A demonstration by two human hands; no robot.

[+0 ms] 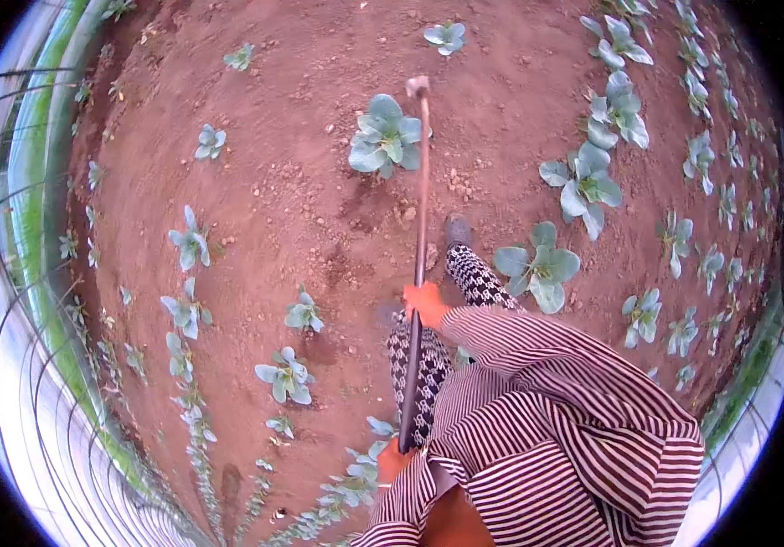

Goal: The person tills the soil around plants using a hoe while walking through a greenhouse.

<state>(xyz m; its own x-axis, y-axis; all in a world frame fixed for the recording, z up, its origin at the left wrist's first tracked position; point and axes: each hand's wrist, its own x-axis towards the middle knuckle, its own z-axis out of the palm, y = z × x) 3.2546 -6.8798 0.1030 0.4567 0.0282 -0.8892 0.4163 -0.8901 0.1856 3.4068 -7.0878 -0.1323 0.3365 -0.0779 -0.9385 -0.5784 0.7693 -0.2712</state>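
A long-handled hoe [423, 182] stretches forward from my body, its small head [417, 87] at the far end over the reddish soil. Midway along the handle, my right hand [426, 304] is wrapped round it. Lower down, near my waist, my left hand [395, 460] grips the dark rear end, its fingers partly hidden. Just left of the hoe's upper handle grows a large leafy cabbage-like plant [385, 137]; one leaf edge lies against or behind the handle. Whether the hoe head touches the ground is hard to tell.
Rows of similar seedlings run on both sides, with a plant [538, 264] close to my right leg and a smaller one [304, 313] to the left. My shoe [458, 231] stands on bare soil. Curved hoops [9, 182] and pale sheeting border the left side.
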